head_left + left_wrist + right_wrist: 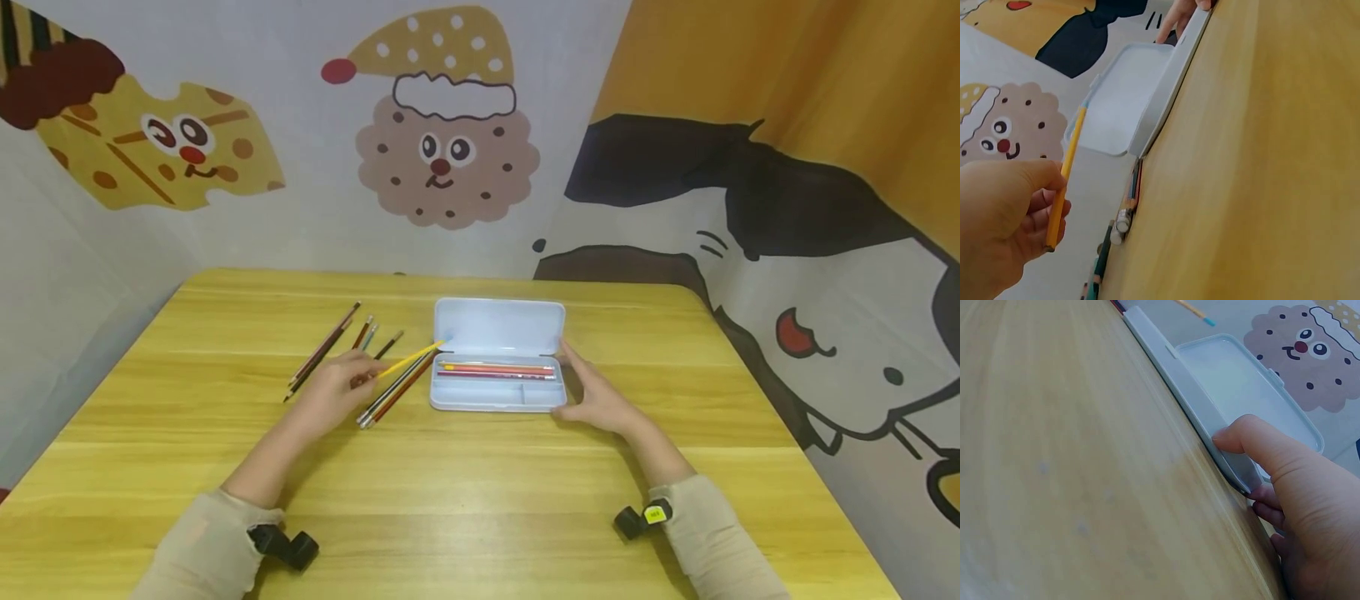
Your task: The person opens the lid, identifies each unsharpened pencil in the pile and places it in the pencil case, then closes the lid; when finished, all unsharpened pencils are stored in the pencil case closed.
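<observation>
A yellow pencil [411, 360] is pinched between the thumb and fingers of my left hand [339, 387]. It slants up to the right, its light-blue end near the hinge side of a pale-blue pencil case [476, 407]. The case lies with its lid [498, 325] raised, and several pencils [495, 372] rest in its back compartment. My right hand [603, 404] holds the case's right end; in the right wrist view the thumb [1235, 439] presses the front wall while the other fingers sit round the end.
Several loose dark and striped pencils [397, 392] lie left of the case, partly under the left hand. Farther left is another group of dark pencils [318, 358]. The wooden table [465, 508] meets a cartoon-printed cloth [300, 242] at the back.
</observation>
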Demonstrator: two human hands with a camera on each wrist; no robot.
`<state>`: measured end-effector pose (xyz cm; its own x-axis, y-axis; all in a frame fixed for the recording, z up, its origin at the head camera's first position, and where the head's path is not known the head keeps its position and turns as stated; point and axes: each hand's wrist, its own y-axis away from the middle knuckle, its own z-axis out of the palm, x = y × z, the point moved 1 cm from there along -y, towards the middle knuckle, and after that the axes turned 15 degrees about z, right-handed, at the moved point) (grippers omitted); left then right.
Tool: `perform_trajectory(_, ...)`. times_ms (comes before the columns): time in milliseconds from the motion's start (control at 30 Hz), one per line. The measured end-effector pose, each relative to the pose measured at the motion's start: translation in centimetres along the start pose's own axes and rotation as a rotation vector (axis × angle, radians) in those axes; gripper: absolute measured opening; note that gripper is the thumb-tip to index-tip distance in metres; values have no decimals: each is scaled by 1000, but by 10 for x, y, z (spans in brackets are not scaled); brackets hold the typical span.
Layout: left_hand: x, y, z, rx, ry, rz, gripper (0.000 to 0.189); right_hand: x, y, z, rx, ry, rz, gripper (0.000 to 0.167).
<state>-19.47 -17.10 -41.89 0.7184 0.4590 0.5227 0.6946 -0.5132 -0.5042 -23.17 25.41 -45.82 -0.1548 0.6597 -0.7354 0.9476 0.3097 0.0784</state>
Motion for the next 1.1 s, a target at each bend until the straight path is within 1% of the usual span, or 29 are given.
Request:
perform_trajectory(133, 6, -8, 5, -2, 12, 55, 28, -1, 0, 0, 2, 7, 8, 118)
perform_trajectory(367, 14, -24, 19, -2, 41, 152, 27, -3, 1, -1, 0, -1, 1, 118)
perform_trajectory(533, 20, -36, 31, -41, 48, 173, 26, -4, 1, 0, -3, -1, -2, 119)
perform_trajectory(667, 22, -45, 41, -70, 37, 176, 26, -3, 1, 0, -3, -7, -14, 118)
perform_trajectory(767, 22, -53, 50, -91, 16, 189, 27, -2, 0, 0, -3, -9, -20, 118)
perform_trajectory(967, 21, -66, 68, -100, 28, 234, 26, -1, 0, 0, -7, -7, -13, 118)
perform_trajectory(1100, 23, -74, 76, -104, 39, 246, 26, -1, 0, 0, -3, -8, -4, 118)
